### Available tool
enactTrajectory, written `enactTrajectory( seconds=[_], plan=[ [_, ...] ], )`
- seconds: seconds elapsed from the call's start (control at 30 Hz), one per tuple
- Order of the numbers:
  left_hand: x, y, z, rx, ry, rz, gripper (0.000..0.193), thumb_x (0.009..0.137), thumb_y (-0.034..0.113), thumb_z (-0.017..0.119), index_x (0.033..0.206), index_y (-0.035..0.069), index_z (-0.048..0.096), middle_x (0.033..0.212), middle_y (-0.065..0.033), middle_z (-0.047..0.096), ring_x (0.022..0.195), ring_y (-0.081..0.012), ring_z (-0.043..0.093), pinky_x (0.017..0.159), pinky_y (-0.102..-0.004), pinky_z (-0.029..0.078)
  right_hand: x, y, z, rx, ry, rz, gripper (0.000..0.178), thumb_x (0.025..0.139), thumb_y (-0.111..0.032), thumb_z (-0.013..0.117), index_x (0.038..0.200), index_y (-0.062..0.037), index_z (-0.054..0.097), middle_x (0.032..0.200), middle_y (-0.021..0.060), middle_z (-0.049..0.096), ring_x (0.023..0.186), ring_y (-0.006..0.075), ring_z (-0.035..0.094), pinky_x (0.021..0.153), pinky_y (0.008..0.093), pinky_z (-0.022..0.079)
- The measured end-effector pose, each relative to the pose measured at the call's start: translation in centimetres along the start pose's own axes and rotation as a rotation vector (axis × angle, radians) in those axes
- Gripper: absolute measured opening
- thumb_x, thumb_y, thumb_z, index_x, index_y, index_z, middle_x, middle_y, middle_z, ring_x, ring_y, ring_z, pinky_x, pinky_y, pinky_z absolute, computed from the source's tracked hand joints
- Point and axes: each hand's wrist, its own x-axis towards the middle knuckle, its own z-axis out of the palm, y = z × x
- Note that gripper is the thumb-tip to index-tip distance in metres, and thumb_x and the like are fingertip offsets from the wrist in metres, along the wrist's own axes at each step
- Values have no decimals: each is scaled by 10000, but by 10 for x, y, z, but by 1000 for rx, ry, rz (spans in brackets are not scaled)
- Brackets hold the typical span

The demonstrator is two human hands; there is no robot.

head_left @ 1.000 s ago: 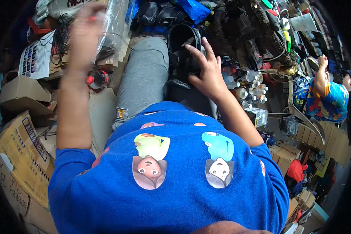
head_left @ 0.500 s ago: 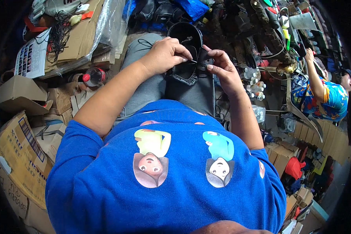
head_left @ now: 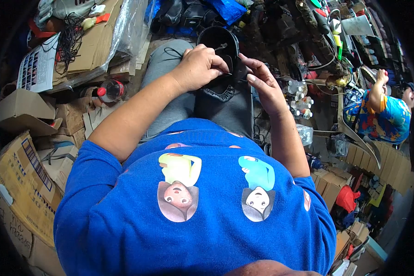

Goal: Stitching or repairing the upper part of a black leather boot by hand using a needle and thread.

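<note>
A black leather shoe upper [head_left: 219,94] with a gathered edge rests on my lap, its dark inside facing me. My left hand [head_left: 201,68] is over its opening, thumb and forefinger pinched on a thin needle, of which hardly more than the tip shows. On the other side, my right hand [head_left: 267,87] has its thumb and forefinger curled at the upper's right edge, gripping the dark leather there. Black on black hides where the leather ends between those fingers.
Flattened cardboard [head_left: 92,50], a cola bottle [head_left: 110,90] and an open carton [head_left: 25,112] lie to my left. Small bottles [head_left: 302,101] stand at my right, near a long curved metal bar [head_left: 349,131]. Farther right sits a person in a colourful shirt [head_left: 386,117].
My left hand has shifted slightly right, and less of the needle shows. The leather between my right fingers has tilted away. The other person's hand has moved right.
</note>
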Motion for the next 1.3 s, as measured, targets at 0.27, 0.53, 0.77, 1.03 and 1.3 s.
enactTrajectory(
  seconds=[0.27,0.53,0.77,1.03,1.3],
  plan=[
    [0,-6,-3,-72,-28,7,177,719,84,646,888,107,693,790,-62,573,861,-249,531,790,-350,430,0,16,7,-589,124,-180,379,743,-103,747,1104,-72,635,1090,57,584,1009,166,567,889,307,451],
    [-2,-10,-9,-285,-127,-31,163,736,66,645,894,80,681,771,-43,544,854,-207,503,789,-314,410,-2,18,13,-686,150,-274,447,676,-108,795,1095,-80,642,1093,81,593,1061,216,561,935,334,434],
    [-1,-12,-7,-255,-157,-18,168,734,72,649,898,80,681,765,-48,555,854,-209,506,792,-324,408,0,25,11,-719,138,-293,458,665,-135,803,1093,-89,646,1104,90,594,1095,245,546,953,355,420],
    [-1,-14,-6,-148,-163,34,207,721,72,642,923,78,685,769,-68,563,840,-235,507,793,-340,406,1,31,9,-746,147,-321,490,651,-204,818,1107,-121,657,1123,97,594,1104,277,529,956,382,407],
    [-2,-15,-11,-195,-198,28,222,723,52,627,938,57,682,780,-62,546,856,-223,497,790,-327,404,1,32,9,-759,141,-317,474,652,-225,818,1097,-143,674,1131,97,594,1103,268,530,953,374,409]
  ],
)
